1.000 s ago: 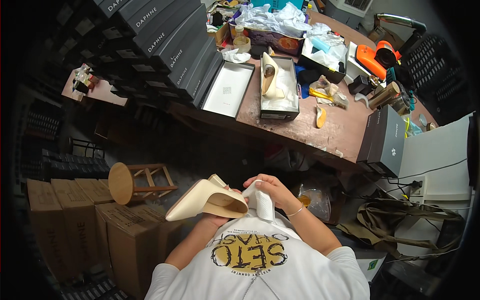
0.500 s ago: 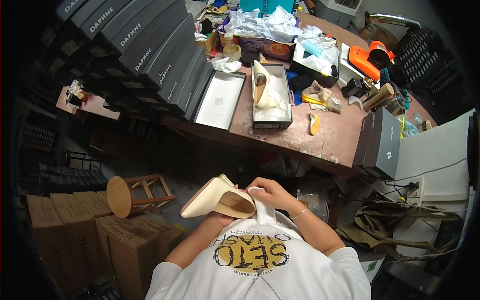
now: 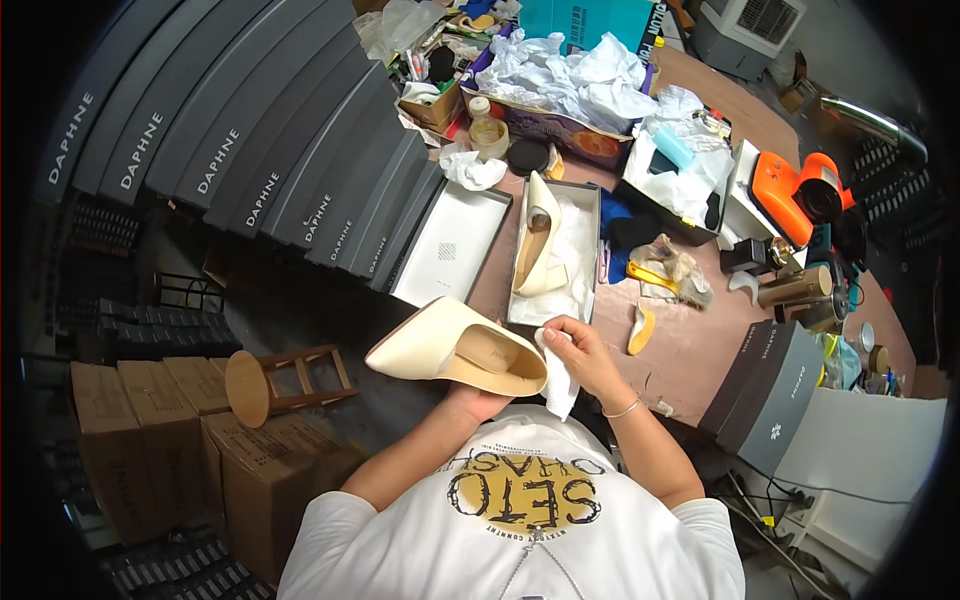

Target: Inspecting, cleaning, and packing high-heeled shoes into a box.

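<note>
We hold a cream pump (image 3: pixel 425 345) in front of the table (image 3: pixel 685 355), its pointed toe aimed left. Our left hand (image 3: pixel 480 402) supports it from below, the fingers mostly hidden, so we cannot tell how tightly they close. Our right hand (image 3: pixel 588 362) pinches a white cloth (image 3: pixel 560 388) at the pump's back rim. Beyond the toe, dark floor shows as far as the wooden stool (image 3: pixel 247 388). Brown tabletop shows between our right wrist and the dark shoe boxes (image 3: pixel 768 385) at right. Just ahead, the open shoebox (image 3: pixel 598 245) holds a matching pump (image 3: pixel 550 235), the white lid (image 3: pixel 440 250) left of it. A stack of grey shoeboxes (image 3: pixel 270 180) walls off the far left; a yellow-handled brush (image 3: pixel 652 276) and an orange-yellow pad (image 3: pixel 641 328) lie right.
</note>
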A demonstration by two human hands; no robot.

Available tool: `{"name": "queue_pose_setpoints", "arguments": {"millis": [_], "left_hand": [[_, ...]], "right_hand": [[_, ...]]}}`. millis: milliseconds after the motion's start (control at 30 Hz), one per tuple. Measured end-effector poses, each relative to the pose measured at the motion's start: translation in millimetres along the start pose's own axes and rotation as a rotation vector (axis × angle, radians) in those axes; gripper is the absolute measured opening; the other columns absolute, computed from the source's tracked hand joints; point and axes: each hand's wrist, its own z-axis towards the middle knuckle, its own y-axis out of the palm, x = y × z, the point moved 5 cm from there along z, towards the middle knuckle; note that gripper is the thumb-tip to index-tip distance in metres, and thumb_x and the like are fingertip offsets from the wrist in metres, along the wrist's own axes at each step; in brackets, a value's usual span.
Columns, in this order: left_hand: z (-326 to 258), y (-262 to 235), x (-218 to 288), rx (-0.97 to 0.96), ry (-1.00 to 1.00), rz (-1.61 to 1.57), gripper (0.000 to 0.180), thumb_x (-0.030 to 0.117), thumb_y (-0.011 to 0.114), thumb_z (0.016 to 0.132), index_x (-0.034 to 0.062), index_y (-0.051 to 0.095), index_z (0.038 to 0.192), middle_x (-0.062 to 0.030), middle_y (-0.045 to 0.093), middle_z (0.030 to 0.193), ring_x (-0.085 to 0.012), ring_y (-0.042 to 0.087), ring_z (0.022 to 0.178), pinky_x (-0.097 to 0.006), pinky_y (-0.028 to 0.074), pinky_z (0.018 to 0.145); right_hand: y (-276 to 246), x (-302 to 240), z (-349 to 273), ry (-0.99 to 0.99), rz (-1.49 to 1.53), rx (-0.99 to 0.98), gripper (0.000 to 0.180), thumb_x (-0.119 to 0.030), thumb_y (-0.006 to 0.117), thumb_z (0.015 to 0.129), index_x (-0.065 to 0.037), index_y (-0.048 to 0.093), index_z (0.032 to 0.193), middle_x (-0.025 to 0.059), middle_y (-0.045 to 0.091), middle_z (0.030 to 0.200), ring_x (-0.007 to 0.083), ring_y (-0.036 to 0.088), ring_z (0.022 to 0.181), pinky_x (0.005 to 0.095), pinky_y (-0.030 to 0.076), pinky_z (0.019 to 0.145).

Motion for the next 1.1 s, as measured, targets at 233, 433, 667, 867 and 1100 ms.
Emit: {"name": "queue_pose_setpoints", "arguments": {"millis": [233, 433, 667, 867, 1100], "left_hand": [[32, 20, 11, 0.042, 0.074, 0.2, 0.031, 0.04, 0.051, 0.095, 0.0156, 0.061, 0.112, -0.0039, 0.062, 0.112, -0.0215, 0.058, 0.106, -0.044, 0.046, 0.095], [58, 41, 30, 0.252, 0.005, 0.327, 0.033, 0.038, 0.05, 0.095, 0.0146, 0.057, 0.117, -0.0066, 0.059, 0.119, -0.0255, 0.056, 0.112, -0.049, 0.045, 0.098], [87, 68, 93, 0.165, -0.149, 0.424, 0.035, 0.031, 0.052, 0.095, 0.0105, 0.051, 0.123, -0.0101, 0.057, 0.121, -0.0258, 0.057, 0.113, -0.046, 0.045, 0.102], [135, 56, 144, 0.055, -0.114, 0.195, 0.04, 0.034, 0.048, 0.098, -0.0016, 0.06, 0.112, -0.024, 0.062, 0.112, -0.0382, 0.057, 0.111, -0.051, 0.044, 0.1], [136, 59, 163, 0.0, -0.02, 0.096, 0.041, 0.039, 0.046, 0.098, 0.0036, 0.062, 0.11, -0.023, 0.063, 0.108, -0.0408, 0.059, 0.104, -0.051, 0.047, 0.095]], "right_hand": [[-10, -11, 19, -0.16, -0.338, 0.275, 0.013, -0.011, 0.063, 0.09, 0.001, 0.063, 0.092, 0.0088, 0.063, 0.083, 0.0189, 0.06, 0.076, 0.0281, 0.047, 0.07], [-24, -12, 35, -0.164, -0.471, 0.115, 0.024, -0.009, 0.055, 0.092, 0.001, 0.063, 0.112, 0.0182, 0.061, 0.111, 0.0312, 0.061, 0.098, 0.033, 0.048, 0.087], [-3, 4, 90, 0.02, -0.268, 0.269, 0.03, -0.013, 0.054, 0.094, 0.002, 0.06, 0.119, 0.0149, 0.065, 0.102, 0.0195, 0.061, 0.096, 0.0275, 0.045, 0.086], [-27, -16, 150, 0.057, 0.287, 0.35, 0.026, -0.016, 0.054, 0.097, -0.003, 0.056, 0.119, 0.0069, 0.066, 0.097, 0.0117, 0.061, 0.082, 0.0233, 0.049, 0.073], [-55, -47, 241, 0.022, 0.284, 0.297, 0.014, -0.013, 0.06, 0.094, -0.005, 0.058, 0.105, 0.0037, 0.064, 0.091, 0.0097, 0.06, 0.076, 0.0229, 0.049, 0.068]]}}
